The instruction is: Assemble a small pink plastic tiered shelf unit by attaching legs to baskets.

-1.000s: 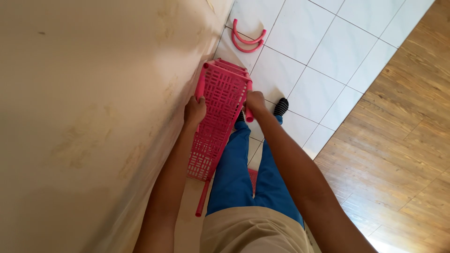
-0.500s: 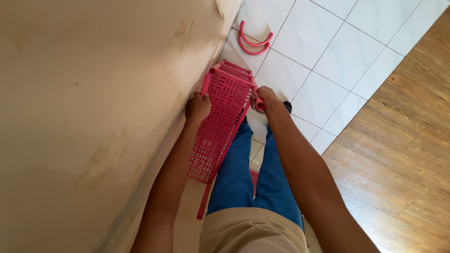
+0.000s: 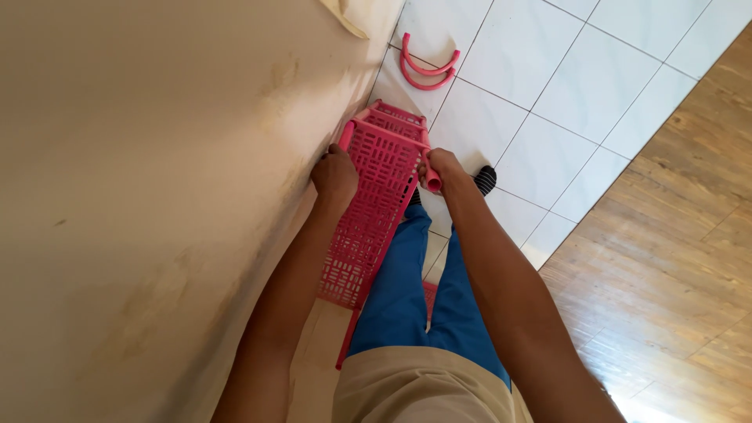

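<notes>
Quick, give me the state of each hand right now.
Left hand: closed on the left post of the pink plastic rack.
Right hand: closed around the rack's right post.

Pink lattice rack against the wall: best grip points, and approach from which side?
Grip the pink rack by its two round side tubes near the top, from above. The left hand is wrapped round the wall-side tube, the right hand round the open-side post. The lattice panel looks too flat to grip, and the wall blocks the left.

Rack point(image 3: 374, 200) stands against the wall point(image 3: 157, 196) (on its left), 2 curved pieces point(image 3: 427, 66) on the floor point(image 3: 548, 94) beyond.
</notes>
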